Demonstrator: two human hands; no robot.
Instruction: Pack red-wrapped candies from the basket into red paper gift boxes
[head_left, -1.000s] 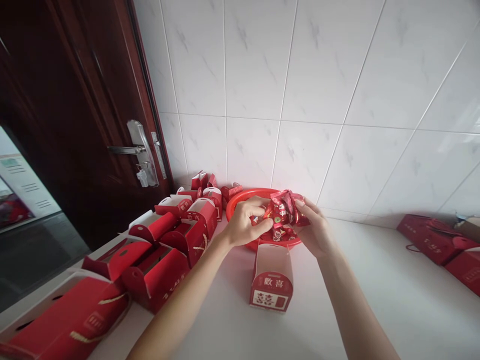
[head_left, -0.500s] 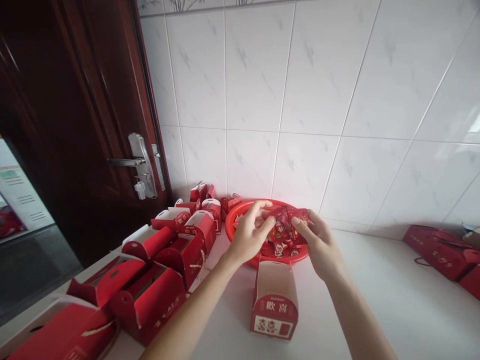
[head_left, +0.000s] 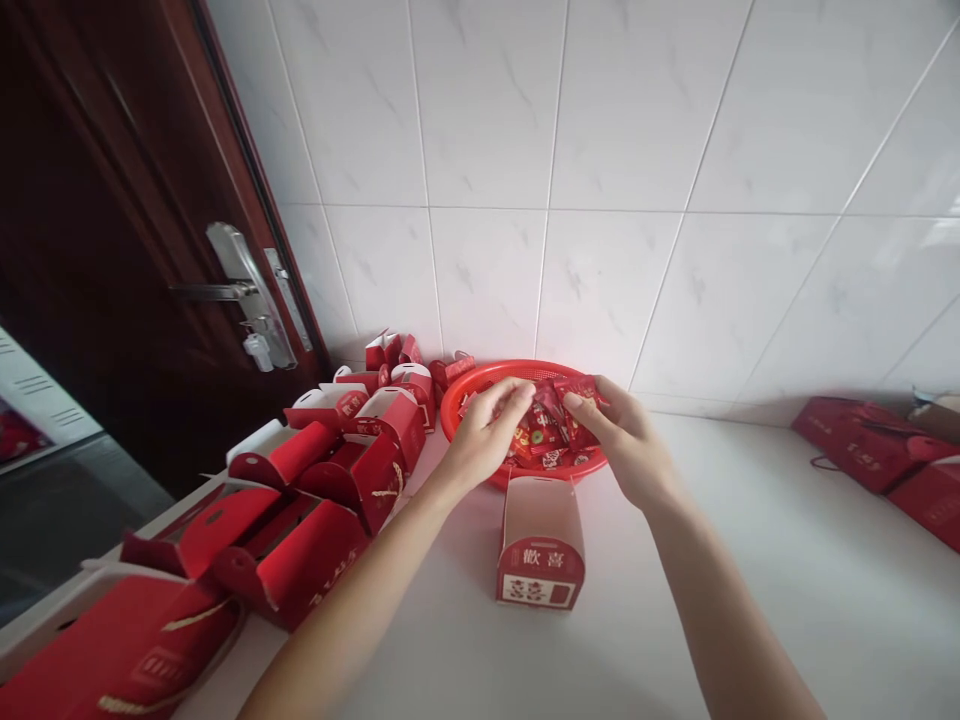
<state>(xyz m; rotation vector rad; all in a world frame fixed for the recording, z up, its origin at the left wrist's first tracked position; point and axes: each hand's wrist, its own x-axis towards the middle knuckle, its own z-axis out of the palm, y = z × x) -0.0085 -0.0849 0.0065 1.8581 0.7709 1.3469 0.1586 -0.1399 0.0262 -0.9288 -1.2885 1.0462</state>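
Both hands are over a round red plastic basket [head_left: 452,398] holding red wrapped packets [head_left: 551,459]. My right hand [head_left: 626,435] grips red candy packets [head_left: 574,405] between thumb and fingers at the basket's right side. At the left, my left hand [head_left: 486,430] has thumb and fingertips pinched together beside the packets; what it holds, if anything, is hidden. Just in front of the basket stands an open red box [head_left: 540,560] with white characters on its front and its pale inside showing.
Several red boxes [head_left: 300,560] with rope handles line the left side of the white table [head_left: 465,650]. More red boxes [head_left: 862,445] lie at the right. Behind is a tiled wall [head_left: 622,110]; a dark wooden door [head_left: 112,200] stands at left.
The view has tilted down, so everything sits higher in the picture. My left thumb and fingers have come closer together, while my right hand keeps its grip on the packets.
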